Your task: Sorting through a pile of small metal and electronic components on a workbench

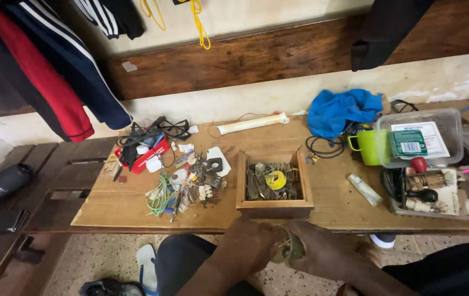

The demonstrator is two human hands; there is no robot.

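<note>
Both hands close together around one small greenish part (291, 248), held just below the front edge of the bench: the left hand (251, 245) grips it from the left, the right hand (322, 253) from the right (what the part is cannot be told). The wooden bench (333, 203) spans the view. On it, directly behind the hands, stands an open wooden box (274, 207) of metal bits. Left of the box lies a heap of wires (182, 189).
</note>
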